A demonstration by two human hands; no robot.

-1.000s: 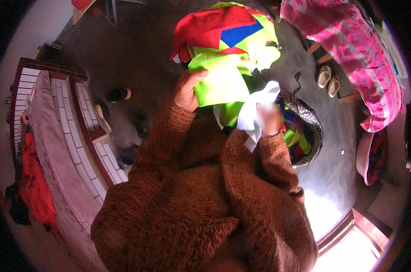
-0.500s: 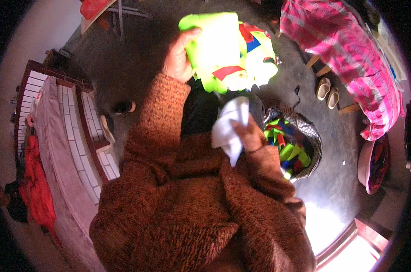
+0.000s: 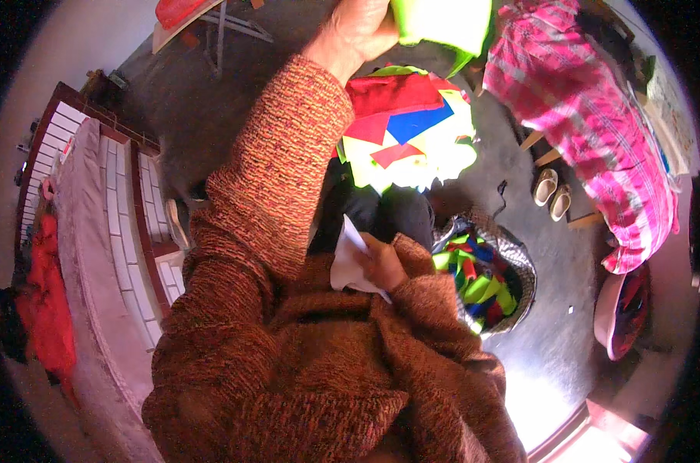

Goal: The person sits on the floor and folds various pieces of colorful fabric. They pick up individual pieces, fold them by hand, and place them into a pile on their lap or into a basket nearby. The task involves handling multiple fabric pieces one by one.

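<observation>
Neon-yellow cloth point(image 3: 442, 21) grasped by left grip point(image 3: 371, 31), white sheet point(image 3: 348, 266) held in right grip point(image 3: 385, 264), red-blue-yellow fabric heap point(image 3: 412, 127) near the knees point(image 3: 404, 212), scraps point(image 3: 480, 279) in round container point(image 3: 527, 268) at right.

A home's living quarters, seen from where I stand: a mauve cover point(image 3: 90, 255) drapes a white-tiled platform point(image 3: 124, 224), and pale shoes point(image 3: 545, 187) sit paired near furniture point(image 3: 548, 157) under pink plaid cloth point(image 3: 578, 131).
</observation>
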